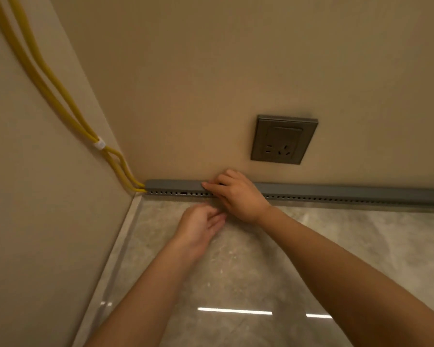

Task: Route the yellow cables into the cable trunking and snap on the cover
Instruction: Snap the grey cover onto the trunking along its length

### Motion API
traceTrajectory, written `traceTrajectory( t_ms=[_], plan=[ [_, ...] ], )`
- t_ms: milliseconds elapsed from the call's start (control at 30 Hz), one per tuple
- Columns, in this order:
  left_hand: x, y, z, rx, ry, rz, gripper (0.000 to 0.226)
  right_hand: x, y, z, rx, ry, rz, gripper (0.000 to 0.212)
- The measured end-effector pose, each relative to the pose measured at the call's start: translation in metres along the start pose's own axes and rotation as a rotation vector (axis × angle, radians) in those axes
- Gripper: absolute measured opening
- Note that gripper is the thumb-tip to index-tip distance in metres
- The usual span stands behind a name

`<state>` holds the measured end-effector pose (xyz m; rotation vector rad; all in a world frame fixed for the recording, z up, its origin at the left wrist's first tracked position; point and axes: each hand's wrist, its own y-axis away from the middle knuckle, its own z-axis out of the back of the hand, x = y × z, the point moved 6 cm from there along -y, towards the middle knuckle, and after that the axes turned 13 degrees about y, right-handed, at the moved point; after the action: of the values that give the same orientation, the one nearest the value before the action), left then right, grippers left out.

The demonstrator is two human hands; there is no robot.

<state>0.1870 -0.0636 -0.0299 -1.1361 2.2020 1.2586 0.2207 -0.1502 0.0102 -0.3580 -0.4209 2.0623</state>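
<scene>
Down where the wall meets the floor (261, 259), the grey cable trunking (336, 194) runs along the base of the wall, and its cover (173, 184) already sits along the top as far as I can see. The two yellow cables (60, 101) come down the side wall, pass through a small white clip (99, 144), and disappear into the trunking's left end at the corner — so whatever length is inside is hidden now.

The right hand (238, 194) lies flat on the cover, fingers pressing along its top edge, gripping nothing. The left hand (201, 224) hovers just below, loosely curled and empty, close to the slotted side but apart from it.

That cover looks like thin, light plastic — stiff along its length, springy across it. I'd judge it wants pressing from above in short stretches, thumb and fingers over the lip, not one hard shove in the middle. A wall socket (283, 139) sits above, out of the way.
</scene>
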Motion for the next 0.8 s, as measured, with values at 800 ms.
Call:
traceTrajectory(
  t_ms=[800],
  plan=[
    [-0.001,0.002,-0.054,0.1,0.391,0.004,0.071,-0.108,0.195,0.077,-0.964,-2.049,-1.664,0.07]
  ],
)
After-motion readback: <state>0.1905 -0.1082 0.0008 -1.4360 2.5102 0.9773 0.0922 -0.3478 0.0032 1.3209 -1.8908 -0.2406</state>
